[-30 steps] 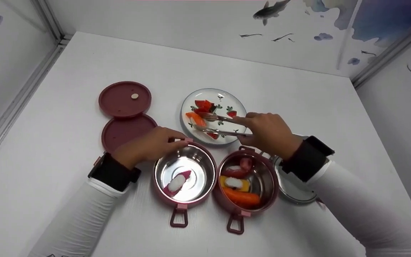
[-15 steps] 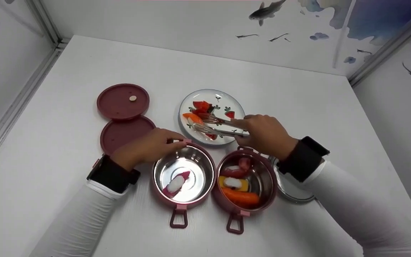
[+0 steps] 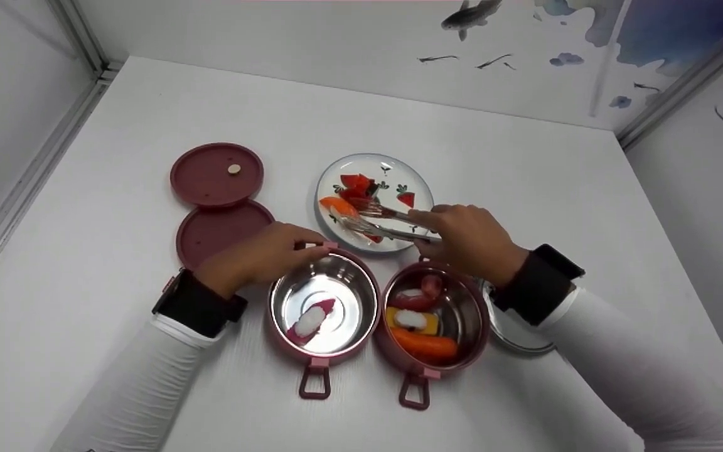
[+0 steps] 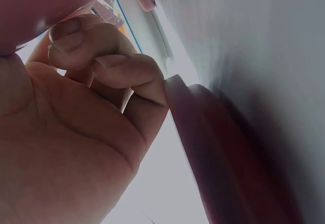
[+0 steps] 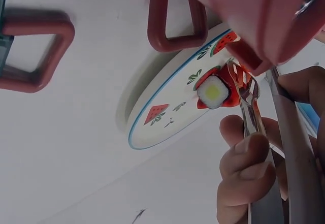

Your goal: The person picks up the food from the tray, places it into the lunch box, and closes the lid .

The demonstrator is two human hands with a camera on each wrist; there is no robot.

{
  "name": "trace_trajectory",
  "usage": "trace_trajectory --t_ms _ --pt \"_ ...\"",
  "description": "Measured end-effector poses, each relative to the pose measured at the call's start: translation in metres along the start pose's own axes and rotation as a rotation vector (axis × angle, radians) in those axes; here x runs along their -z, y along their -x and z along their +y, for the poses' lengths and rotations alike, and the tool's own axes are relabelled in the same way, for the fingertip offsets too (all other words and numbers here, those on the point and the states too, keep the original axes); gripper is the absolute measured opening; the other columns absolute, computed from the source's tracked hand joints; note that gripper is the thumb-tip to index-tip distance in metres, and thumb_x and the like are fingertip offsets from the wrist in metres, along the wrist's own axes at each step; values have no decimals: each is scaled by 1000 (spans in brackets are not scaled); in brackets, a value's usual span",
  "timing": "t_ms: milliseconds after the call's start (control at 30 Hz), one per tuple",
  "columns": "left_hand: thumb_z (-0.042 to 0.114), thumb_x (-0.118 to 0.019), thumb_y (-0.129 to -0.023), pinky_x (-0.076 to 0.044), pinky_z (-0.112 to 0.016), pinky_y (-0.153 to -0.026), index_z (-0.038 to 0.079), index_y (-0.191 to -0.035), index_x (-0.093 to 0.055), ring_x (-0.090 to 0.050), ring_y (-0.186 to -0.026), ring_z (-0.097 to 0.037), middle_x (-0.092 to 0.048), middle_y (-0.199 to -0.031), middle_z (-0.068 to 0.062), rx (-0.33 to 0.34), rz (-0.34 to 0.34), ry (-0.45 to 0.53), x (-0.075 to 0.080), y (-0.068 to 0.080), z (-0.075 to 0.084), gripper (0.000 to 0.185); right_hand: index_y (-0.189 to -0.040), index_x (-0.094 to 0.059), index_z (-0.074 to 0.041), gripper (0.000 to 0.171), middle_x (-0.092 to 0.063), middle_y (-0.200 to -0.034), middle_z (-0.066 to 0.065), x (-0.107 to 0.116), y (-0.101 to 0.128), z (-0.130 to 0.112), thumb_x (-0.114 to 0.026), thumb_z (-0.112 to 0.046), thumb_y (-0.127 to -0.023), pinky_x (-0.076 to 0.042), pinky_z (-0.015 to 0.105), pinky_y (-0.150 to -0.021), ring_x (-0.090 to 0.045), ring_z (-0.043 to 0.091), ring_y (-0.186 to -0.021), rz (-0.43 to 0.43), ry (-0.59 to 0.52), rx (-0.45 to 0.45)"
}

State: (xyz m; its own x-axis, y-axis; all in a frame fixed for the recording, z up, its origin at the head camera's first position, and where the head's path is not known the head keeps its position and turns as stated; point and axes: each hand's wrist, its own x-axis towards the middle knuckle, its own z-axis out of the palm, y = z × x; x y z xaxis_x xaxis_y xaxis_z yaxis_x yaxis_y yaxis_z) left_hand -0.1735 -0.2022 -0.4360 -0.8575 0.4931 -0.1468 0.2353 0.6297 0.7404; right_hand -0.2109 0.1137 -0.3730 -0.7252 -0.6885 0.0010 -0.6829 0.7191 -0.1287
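My left hand (image 3: 273, 252) grips the far handle side of the left dark-pink pot (image 3: 350, 276), thumb at the rim. A sushi piece with white rice and a magenta underside (image 3: 311, 321) lies inside that steel-lined pot. In my right hand (image 3: 471, 237) are metal food tongs (image 3: 399, 235) with fork-like ends. They reach over the patterned plate (image 3: 413, 177), their ends on either side of an orange-topped sushi piece (image 3: 335, 204). Red food pieces (image 3: 355, 182) lie just behind it. The right wrist view shows a rice roll with a yellow centre (image 5: 213, 91) beside the tongs' tips.
Touching the left pot is a second pot (image 3: 478, 326) holding yellow sushi (image 3: 413, 321), an orange piece (image 3: 425, 346) and red pieces (image 3: 417, 301). Two overlapping maroon lids (image 3: 201, 179) lie at the left. A rimmed round lid (image 3: 521, 333) sits partly under my right forearm.
The tongs' arms have drawn slightly closer together around the orange-topped sushi, and the right hand has shifted a little. My left hand and both pots have stayed in place.
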Motion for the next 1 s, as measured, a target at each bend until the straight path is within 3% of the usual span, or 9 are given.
trace_trajectory --t_ms 200,633,833,1000 --pt "55 -48 -101 -44 -34 -86 29 -110 -72 -57 -93 -15 -64 -91 4 -9 3 -20 1 -2 2 37 -135 -64 -17 47 -68 -86 3 1 13 4 -71 -20 -89 -41 31 -57 -51 18 -63 24 -27 -29" --pt "57 -51 -99 -43 -35 -87 31 -113 -73 -56 -97 -17 -65 -93 3 33 -5 20 1 0 2 37 -134 -65 -19 46 -72 -92 1 15 52 3 -74 -20 -88 -45 29 -60 -55 12 -65 139 -56 -14" --pt "52 -51 -101 -45 -34 -89 29 -116 -72 -57 -99 -16 -67 -100 3 24 -21 8 -1 1 -1 34 -132 -67 -18 48 -72 -91 -1 24 75 -11 -77 -18 -86 -44 23 -56 -53 7 -64 208 -55 49" --pt "52 -52 -100 -44 -35 -91 34 -122 -71 -57 -102 -17 -68 -109 4 27 -5 4 -1 2 -1 34 -131 -68 -20 49 -73 -91 -1 25 87 -22 -80 -18 -83 -47 21 -55 -54 4 -62 194 -56 108"
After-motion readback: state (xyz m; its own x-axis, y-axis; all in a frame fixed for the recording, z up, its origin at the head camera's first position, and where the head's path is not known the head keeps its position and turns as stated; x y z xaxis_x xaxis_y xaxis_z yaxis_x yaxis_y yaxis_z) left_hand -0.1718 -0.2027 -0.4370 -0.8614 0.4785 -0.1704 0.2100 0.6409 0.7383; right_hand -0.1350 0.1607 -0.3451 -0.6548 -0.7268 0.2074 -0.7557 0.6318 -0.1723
